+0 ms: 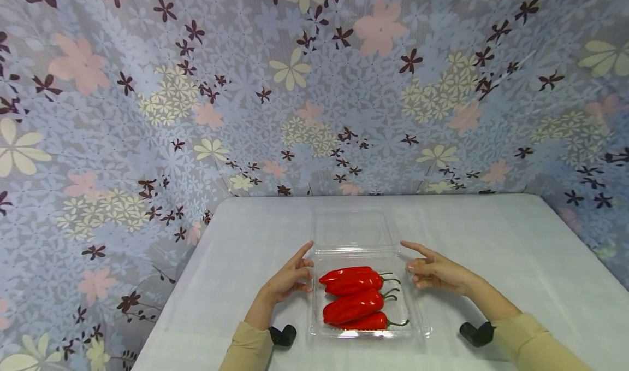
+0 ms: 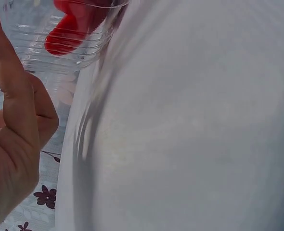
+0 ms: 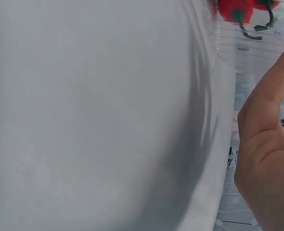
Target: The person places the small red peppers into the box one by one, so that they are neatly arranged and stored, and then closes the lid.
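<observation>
A clear plastic clamshell box lies with its lid folded back on the far side. Several long red peppers with green stems lie in its base, stems pointing right. At the box's left side is my left hand, index finger stretched forward to the hinge corner, the other fingers loosely bent by the wall. My right hand mirrors it on the right, its index fingertip near the hinge corner. Neither hand grips anything. Both wrist views show the clear wall, with red peppers behind it, beyond the fingers.
The box stands on a table with a white cover. A flowered cloth hangs behind the table and along its sides. Black wrist-worn devices stick out at both sleeve cuffs, close above the table.
</observation>
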Action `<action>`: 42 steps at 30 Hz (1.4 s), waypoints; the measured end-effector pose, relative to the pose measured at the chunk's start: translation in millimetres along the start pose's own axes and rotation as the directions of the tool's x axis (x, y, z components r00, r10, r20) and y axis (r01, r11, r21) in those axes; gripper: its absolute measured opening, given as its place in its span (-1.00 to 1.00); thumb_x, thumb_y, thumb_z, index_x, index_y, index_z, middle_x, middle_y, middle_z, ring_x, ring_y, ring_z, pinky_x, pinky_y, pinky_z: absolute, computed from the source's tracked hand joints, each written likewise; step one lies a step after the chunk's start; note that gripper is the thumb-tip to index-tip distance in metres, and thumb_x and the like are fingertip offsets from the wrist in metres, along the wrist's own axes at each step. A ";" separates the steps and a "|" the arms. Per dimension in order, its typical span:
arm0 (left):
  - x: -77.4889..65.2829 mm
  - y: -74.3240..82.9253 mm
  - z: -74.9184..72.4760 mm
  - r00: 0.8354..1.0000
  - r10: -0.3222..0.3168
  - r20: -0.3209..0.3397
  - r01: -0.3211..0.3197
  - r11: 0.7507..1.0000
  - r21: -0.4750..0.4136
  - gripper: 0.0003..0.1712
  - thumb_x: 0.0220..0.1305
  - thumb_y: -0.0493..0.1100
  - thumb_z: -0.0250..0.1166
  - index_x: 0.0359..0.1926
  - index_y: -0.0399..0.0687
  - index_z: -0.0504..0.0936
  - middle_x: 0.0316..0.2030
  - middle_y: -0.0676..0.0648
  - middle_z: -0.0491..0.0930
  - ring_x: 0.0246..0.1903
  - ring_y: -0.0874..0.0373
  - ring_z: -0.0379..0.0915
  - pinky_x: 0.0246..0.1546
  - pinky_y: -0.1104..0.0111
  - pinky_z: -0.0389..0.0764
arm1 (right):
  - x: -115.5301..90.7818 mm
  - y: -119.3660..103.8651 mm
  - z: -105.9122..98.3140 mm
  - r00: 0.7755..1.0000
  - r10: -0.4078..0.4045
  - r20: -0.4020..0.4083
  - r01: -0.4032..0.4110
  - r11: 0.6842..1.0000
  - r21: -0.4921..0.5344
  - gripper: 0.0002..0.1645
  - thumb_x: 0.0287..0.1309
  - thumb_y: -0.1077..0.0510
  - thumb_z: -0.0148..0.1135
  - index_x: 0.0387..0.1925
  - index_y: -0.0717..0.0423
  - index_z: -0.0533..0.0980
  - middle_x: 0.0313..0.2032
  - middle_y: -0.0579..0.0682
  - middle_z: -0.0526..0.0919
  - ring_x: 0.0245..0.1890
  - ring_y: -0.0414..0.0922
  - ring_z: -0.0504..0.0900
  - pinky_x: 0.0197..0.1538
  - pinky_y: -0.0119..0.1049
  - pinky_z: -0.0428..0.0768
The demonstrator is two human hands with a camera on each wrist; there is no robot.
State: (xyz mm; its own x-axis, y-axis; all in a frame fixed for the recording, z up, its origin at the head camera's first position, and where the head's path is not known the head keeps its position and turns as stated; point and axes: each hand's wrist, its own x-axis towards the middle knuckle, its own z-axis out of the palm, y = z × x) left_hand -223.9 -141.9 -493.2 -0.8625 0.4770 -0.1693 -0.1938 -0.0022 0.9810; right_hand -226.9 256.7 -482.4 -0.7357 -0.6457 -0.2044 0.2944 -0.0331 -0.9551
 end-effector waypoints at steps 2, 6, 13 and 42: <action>0.2 0.6 0.8 1.000 0.005 -0.010 -0.005 1.000 0.000 -0.07 0.10 -0.41 0.04 0.48 0.09 -0.07 -0.08 -0.15 0.21 -0.39 0.18 0.30 -0.48 0.41 0.63 | 0.3 1.4 -0.2 1.000 -0.013 -0.001 0.014 1.000 0.014 -0.17 0.33 0.33 -0.05 0.46 0.01 -0.22 -0.24 0.04 0.46 -0.36 -0.17 0.59 -0.23 -0.30 0.65; 0.8 2.7 1.3 1.000 0.012 -0.018 -0.012 1.000 0.005 -0.09 0.07 -0.43 0.05 0.44 0.09 -0.04 -0.06 -0.19 0.16 -0.40 0.14 0.31 -0.52 0.38 0.62 | 0.7 3.0 0.5 0.999 -0.034 -0.024 0.034 0.999 0.014 -0.26 0.32 0.32 -0.03 0.42 -0.06 -0.06 -0.24 0.00 0.45 -0.35 -0.18 0.58 -0.23 -0.30 0.65; -2.8 4.9 2.0 0.999 0.031 -0.008 -0.031 0.999 0.005 -0.21 0.08 -0.41 0.10 0.33 0.02 0.08 -0.08 -0.19 0.19 -0.40 0.14 0.34 -0.50 0.39 0.62 | 0.4 4.9 3.1 0.998 -0.060 -0.034 0.060 0.998 0.001 -0.43 0.32 0.32 -0.03 0.30 0.00 0.11 -0.25 -0.03 0.46 -0.31 -0.15 0.54 -0.16 -0.24 0.62; -70.1 15.6 19.5 0.995 0.088 0.038 -0.096 0.947 0.305 -0.53 0.42 -0.01 0.01 0.26 -0.09 0.33 -0.01 -0.21 0.49 -0.06 -0.05 0.49 -0.19 0.18 0.62 | -35.7 0.7 22.8 0.969 -0.077 -0.236 -0.004 0.945 -0.327 -0.49 0.42 0.03 -0.12 0.25 0.26 0.21 0.00 0.20 0.39 -0.19 0.01 0.52 -0.11 -0.12 0.60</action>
State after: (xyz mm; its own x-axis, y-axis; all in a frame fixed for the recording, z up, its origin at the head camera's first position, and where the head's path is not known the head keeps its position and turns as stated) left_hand -157.4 -158.3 -464.2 -0.8580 0.5077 -0.0782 0.0418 0.2208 0.9744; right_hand -186.5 262.3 -470.9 -0.8796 -0.4424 -0.1747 0.0817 0.2214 -0.9718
